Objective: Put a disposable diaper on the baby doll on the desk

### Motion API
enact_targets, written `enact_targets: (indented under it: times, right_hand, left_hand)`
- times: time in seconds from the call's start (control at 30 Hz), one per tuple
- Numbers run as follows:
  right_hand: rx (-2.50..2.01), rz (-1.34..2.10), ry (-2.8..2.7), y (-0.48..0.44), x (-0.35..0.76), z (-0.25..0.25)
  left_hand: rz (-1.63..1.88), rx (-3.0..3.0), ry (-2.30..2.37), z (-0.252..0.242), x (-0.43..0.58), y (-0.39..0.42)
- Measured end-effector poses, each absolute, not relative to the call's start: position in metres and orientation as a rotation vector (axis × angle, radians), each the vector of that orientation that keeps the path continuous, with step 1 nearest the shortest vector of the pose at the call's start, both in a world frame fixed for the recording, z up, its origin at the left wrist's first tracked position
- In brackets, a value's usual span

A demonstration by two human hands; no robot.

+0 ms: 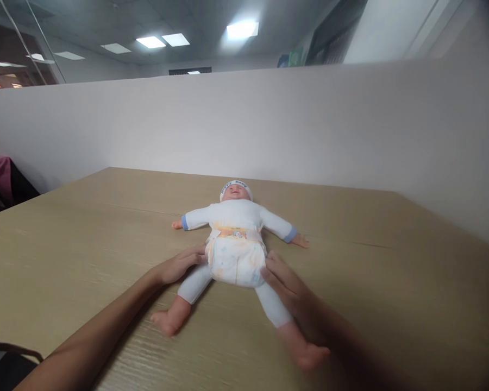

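A baby doll (240,212) lies on its back in a white suit with blue cuffs and a white headband with lettering. A white disposable diaper (237,260) with a colourful printed waistband is around its hips, over the suit. My left hand (183,263) touches the diaper's left edge, fingers stretched out and close together, the tips partly hidden. On the opposite side, my right hand (283,279) has its fingers extended against the diaper's right edge above the doll's leg. Neither hand is visibly wrapped around anything.
The wooden table (85,217) extends around the doll, with thin seam lines across it. A white partition wall (228,119) rises behind the table. Dark and maroon cloth (4,182) shows beyond its left edge.
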State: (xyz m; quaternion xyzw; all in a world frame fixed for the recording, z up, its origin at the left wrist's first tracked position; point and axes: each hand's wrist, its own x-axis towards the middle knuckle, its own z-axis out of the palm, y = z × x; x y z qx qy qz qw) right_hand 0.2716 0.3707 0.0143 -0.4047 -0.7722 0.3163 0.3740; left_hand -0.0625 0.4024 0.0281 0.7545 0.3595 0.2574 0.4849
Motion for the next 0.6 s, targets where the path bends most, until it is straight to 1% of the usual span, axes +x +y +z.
enact_targets:
  times: [0.37,0.6]
  right_hand:
    - [-1.003,0.837,-2.076,0.377,0.276,0.009]
    - [-1.059,0.904,-1.990,0.369,0.275,0.003]
  left_hand:
    - [0.659,1.788,0.939,0.030,-0.059,0.395]
    - [0.739,1.605,0.793,0.032,-0.047,0.386]
